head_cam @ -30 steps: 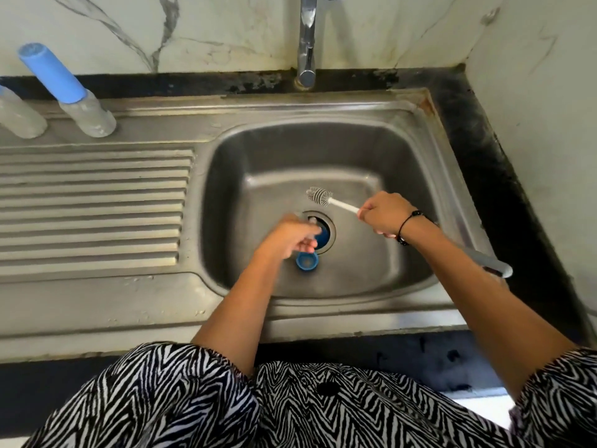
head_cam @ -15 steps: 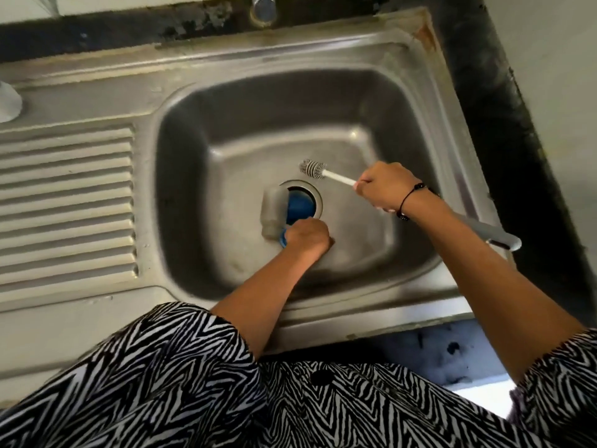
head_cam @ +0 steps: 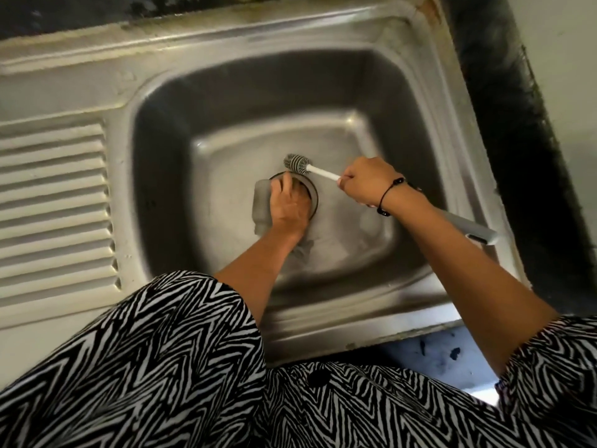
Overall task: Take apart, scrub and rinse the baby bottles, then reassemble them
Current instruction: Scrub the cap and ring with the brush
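Observation:
A clear baby bottle lies blurred on the sink floor just left of the drain. My left hand lies over it and over the drain, fingers curled down around the bottle. Whatever sits in the drain is hidden under that hand. My right hand grips the white stem of a bottle brush. Its grey bristle head hovers just above the drain, beyond my left fingers. The brush's grey handle end sticks out behind my right forearm.
The steel sink basin fills the middle of the view, with a ribbed draining board on its left. A dark counter strip runs along the right, beside a pale wall. My zebra-patterned clothing covers the bottom of the frame.
The view has tilted down and closer. My left hand slid from the bottle's near end up over the drain, hiding the blue parts. The brush hand has barely moved.

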`<action>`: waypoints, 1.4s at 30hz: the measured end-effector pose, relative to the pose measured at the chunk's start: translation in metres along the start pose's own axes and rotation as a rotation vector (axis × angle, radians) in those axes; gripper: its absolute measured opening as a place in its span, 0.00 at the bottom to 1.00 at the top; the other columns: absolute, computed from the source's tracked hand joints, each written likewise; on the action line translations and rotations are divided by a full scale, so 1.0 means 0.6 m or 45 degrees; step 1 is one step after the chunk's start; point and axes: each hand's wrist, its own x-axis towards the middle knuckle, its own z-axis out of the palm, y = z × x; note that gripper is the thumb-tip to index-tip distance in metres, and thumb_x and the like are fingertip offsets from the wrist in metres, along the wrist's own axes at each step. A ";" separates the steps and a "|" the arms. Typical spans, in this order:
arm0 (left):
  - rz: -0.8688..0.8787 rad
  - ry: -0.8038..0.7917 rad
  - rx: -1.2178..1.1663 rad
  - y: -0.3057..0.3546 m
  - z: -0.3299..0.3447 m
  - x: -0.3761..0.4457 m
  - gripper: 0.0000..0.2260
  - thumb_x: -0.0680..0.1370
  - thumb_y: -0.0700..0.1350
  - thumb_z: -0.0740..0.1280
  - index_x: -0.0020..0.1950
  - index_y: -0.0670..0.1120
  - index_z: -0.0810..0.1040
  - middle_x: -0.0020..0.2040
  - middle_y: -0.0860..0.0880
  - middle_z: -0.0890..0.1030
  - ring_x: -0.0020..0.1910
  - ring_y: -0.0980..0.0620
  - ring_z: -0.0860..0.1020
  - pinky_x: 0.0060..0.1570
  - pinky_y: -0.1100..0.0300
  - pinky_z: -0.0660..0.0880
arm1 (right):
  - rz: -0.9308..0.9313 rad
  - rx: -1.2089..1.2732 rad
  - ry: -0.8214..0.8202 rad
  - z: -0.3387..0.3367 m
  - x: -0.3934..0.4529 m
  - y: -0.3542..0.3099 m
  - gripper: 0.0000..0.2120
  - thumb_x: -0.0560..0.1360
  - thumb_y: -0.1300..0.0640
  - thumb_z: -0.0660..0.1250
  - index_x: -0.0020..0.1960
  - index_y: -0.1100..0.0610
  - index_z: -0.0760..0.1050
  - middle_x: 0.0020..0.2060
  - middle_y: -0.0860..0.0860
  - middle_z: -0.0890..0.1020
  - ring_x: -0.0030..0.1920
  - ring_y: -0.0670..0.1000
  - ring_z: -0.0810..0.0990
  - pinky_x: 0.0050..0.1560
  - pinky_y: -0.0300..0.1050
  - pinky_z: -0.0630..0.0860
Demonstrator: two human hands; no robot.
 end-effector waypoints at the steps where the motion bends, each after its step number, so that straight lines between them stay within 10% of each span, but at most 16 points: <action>1: 0.013 -0.007 0.028 0.001 0.001 0.003 0.15 0.81 0.44 0.55 0.68 0.45 0.69 0.66 0.47 0.70 0.67 0.44 0.63 0.62 0.54 0.63 | 0.003 0.011 0.008 -0.001 -0.001 -0.001 0.11 0.77 0.53 0.59 0.42 0.55 0.77 0.30 0.51 0.74 0.33 0.55 0.74 0.36 0.41 0.70; 9: -0.004 0.037 -0.260 -0.016 -0.022 0.007 0.18 0.77 0.49 0.63 0.64 0.42 0.71 0.63 0.44 0.72 0.62 0.43 0.66 0.58 0.54 0.64 | 0.017 0.061 0.085 -0.016 -0.020 -0.003 0.10 0.78 0.52 0.59 0.41 0.55 0.75 0.32 0.52 0.75 0.37 0.57 0.75 0.38 0.43 0.71; 14: -0.770 0.029 -2.250 -0.074 -0.081 -0.012 0.15 0.76 0.51 0.65 0.56 0.42 0.71 0.51 0.41 0.78 0.39 0.46 0.75 0.35 0.60 0.71 | -0.115 0.163 0.187 -0.036 -0.060 -0.023 0.17 0.78 0.54 0.59 0.30 0.53 0.66 0.37 0.56 0.75 0.39 0.56 0.75 0.48 0.50 0.77; 18: -1.046 0.022 -3.497 -0.128 -0.102 -0.065 0.08 0.77 0.48 0.61 0.42 0.44 0.70 0.40 0.42 0.71 0.33 0.51 0.69 0.30 0.63 0.70 | -0.227 0.187 0.248 -0.051 -0.112 -0.061 0.13 0.78 0.56 0.59 0.45 0.60 0.80 0.42 0.60 0.79 0.46 0.59 0.77 0.52 0.50 0.76; 32: -0.518 0.632 -3.947 -0.175 -0.147 -0.206 0.06 0.77 0.43 0.64 0.46 0.42 0.70 0.46 0.44 0.72 0.43 0.49 0.73 0.40 0.58 0.75 | -0.369 -0.144 0.590 -0.052 -0.273 -0.117 0.11 0.76 0.53 0.55 0.38 0.51 0.72 0.40 0.52 0.77 0.43 0.57 0.76 0.41 0.45 0.67; 39: -0.126 0.549 -4.015 -0.164 -0.146 -0.242 0.12 0.78 0.43 0.64 0.59 0.39 0.71 0.45 0.43 0.78 0.44 0.44 0.81 0.45 0.52 0.80 | -0.320 -0.397 0.579 -0.024 -0.334 -0.174 0.13 0.77 0.52 0.54 0.53 0.54 0.76 0.49 0.55 0.78 0.50 0.59 0.77 0.43 0.46 0.68; 42: 0.158 0.547 -4.060 -0.167 -0.132 -0.258 0.10 0.78 0.43 0.61 0.54 0.37 0.74 0.44 0.44 0.80 0.45 0.45 0.83 0.48 0.53 0.80 | -0.390 -0.111 0.373 -0.029 -0.339 -0.192 0.13 0.77 0.55 0.56 0.44 0.59 0.77 0.36 0.53 0.76 0.39 0.55 0.77 0.37 0.39 0.71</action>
